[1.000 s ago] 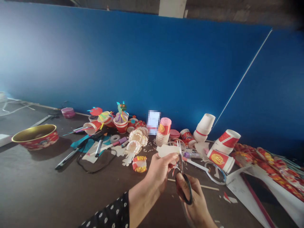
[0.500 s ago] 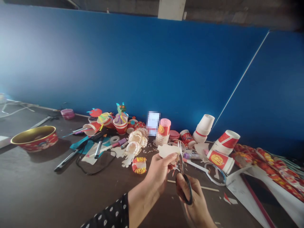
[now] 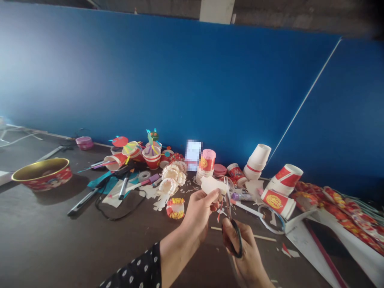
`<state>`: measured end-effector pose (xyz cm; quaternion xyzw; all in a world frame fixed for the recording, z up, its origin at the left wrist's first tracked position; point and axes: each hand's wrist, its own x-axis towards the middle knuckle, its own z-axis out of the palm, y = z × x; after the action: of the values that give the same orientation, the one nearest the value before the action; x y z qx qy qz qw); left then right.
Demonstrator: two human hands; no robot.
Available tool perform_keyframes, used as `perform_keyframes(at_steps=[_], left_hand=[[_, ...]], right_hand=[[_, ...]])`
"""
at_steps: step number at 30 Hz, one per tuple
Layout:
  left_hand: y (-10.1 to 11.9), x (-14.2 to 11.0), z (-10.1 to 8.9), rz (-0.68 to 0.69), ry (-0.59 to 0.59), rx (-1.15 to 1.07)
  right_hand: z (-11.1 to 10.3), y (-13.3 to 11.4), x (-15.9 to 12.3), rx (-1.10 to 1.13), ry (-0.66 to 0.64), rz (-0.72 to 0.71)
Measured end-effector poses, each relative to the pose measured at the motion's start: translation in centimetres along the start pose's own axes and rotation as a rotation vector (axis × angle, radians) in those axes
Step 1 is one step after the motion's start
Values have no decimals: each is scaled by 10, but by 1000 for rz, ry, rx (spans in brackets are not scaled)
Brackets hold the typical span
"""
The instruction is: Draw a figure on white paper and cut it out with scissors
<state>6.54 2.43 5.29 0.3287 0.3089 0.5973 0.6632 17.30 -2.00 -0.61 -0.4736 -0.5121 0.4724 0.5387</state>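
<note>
Pinched in my left hand (image 3: 201,210) is a small white paper piece (image 3: 212,186), its cut edge facing right. My right hand (image 3: 247,248) grips black-handled scissors (image 3: 236,236), their blades pointing up beside the paper's right edge. A thin red-and-white strip (image 3: 220,212) dangles under the paper, between the hands. Below it a thin wooden stick (image 3: 265,238) lies on the dark table. Left of my left hand rests a cut red-and-yellow paper cup piece (image 3: 175,208).
Behind my hands stand stacked paper cups (image 3: 207,162) and a lit phone (image 3: 193,155). Decorated cups (image 3: 152,158), markers (image 3: 124,188) and a red-gold bowl (image 3: 42,176) are at left. More cups (image 3: 276,200) and a dark phone (image 3: 336,248) lie right.
My left hand has shifted slightly left, turning the white paper so that it tilts differently against the blades. The right hand with the scissors stays nearly in place.
</note>
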Motion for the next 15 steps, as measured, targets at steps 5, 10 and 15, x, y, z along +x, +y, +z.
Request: perform_keyframes(at_steps=[5,10,15], left_hand=[[-1,2,-2,14,-20,19],[0,4,-3,9,-17,29],[2,6,-4,4,4,50]], right_hand=[[0,-3,0,-15,6,10],[2,-6,0,-4,-13,7],[1,-4,-1,-10,-31,20]])
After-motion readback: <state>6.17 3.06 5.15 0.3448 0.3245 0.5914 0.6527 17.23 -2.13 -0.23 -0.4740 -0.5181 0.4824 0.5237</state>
